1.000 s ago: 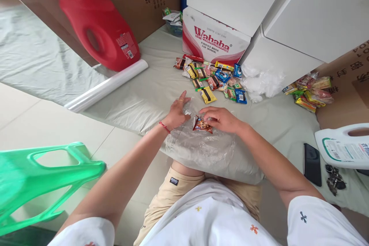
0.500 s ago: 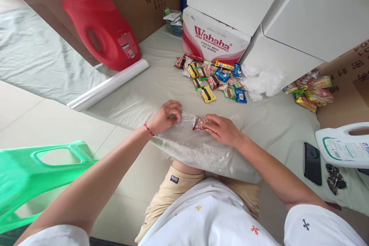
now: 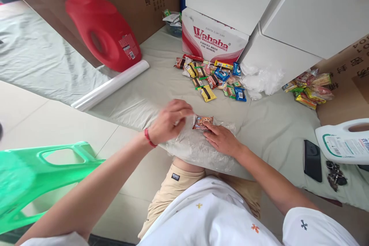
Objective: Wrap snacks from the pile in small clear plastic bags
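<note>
A small brown snack packet (image 3: 202, 121) with a cookie picture lies on crumpled clear plastic film (image 3: 198, 144) at the bed's front edge. Fingertips of my right hand (image 3: 223, 138) rest on the packet's lower right side; its fingers are stretched out rather than wrapped round it. Just left of the packet is my left hand (image 3: 173, 120), slightly smeared by motion. Its fingers are curled in a pinch, seemingly on the edge of the film, though the fingertips are partly hidden.
Several wrapped snacks (image 3: 213, 78) lie before a Wahaha carton (image 3: 215, 36). Nearby are white plastic bags (image 3: 263, 78), a film roll (image 3: 111, 85), a red jug (image 3: 103, 27) and more snacks (image 3: 311, 88). A phone (image 3: 313, 160), keys (image 3: 336, 175), white bottle (image 3: 344, 142) and green stool (image 3: 57, 173) flank me.
My left hand has moved right, towards the packet, and the film on that side has gathered in. My right hand has slid slightly down, uncovering more of the packet.
</note>
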A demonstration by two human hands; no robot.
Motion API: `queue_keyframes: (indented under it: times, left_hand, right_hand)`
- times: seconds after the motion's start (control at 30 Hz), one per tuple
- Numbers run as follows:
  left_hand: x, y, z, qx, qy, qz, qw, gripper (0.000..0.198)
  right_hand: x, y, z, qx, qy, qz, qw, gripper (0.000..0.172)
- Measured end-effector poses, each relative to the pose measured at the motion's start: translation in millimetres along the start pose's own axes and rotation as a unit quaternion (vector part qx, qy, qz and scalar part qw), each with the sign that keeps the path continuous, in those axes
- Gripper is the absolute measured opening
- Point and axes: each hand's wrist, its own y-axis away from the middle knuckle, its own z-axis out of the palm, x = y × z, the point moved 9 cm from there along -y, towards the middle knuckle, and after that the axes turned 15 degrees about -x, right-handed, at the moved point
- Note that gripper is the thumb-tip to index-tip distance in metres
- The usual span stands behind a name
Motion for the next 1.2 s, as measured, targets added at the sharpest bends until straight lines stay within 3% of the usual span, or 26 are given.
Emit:
queue_keyframes:
  times: [0.07, 0.13, 0.23, 0.33, 0.5, 0.6, 0.7, 0.87, 1.0, 1.1, 1.2]
  left_hand:
    - [22, -19, 23.9, -0.084, 0.0, 0.048, 0.995, 0.037]
    - [26, -28, 47.9, -0.138, 0.001, 0.064, 0.988, 0.04]
    - [14, -25, 70.6, -0.147, 0.018, 0.053, 0.988, 0.047]
    - [3, -15, 78.5, -0.124, 0.03, 0.036, 0.991, 0.054]
    - [3, -8, 82.1, -0.119, 0.035, 0.018, 0.992, 0.054]
    - [4, -7, 83.6, -0.127, 0.042, 0.004, 0.991, 0.054]
    - [4, -7, 85.4, -0.143, 0.031, -0.007, 0.989, 0.057]
    - [4, -9, 84.4, -0.159, 0.014, -0.009, 0.987, 0.06]
    - [2, -9, 84.4, -0.176, -0.001, -0.018, 0.984, 0.049]
    - [-2, -11, 83.2, -0.183, 0.003, -0.038, 0.982, 0.048]
    - [-8, -13, 77.9, -0.172, 0.059, -0.041, 0.982, 0.051]
  right_hand:
    - [1, 1, -3, -0.002, -0.008, -0.002, 1.0, 0.025]
    - [0, 7, -9, 0.013, -0.021, -0.016, 1.0, 0.026]
    - [-6, 28, -23, 0.07, -0.061, -0.019, 0.996, 0.027]
    - [-21, 53, -24, 0.116, -0.096, 0.015, 0.989, 0.025]
    - [-56, 67, 14, 0.093, -0.079, 0.044, 0.992, 0.034]
    - [-50, 67, 23, 0.119, -0.098, 0.077, 0.985, 0.022]
    - [-35, 64, 6, 0.148, -0.185, 0.072, 0.969, 0.02]
    - [-8, 40, -49, 0.135, -0.285, 0.034, 0.948, 0.014]
    - [28, 3, -78, 0.132, -0.278, 0.087, 0.947, 0.018]
    - [51, -30, -75, 0.115, -0.242, 0.126, 0.955, 0.018]
    - [63, -57, -54, 0.054, -0.21, 0.16, 0.963, 0.019]
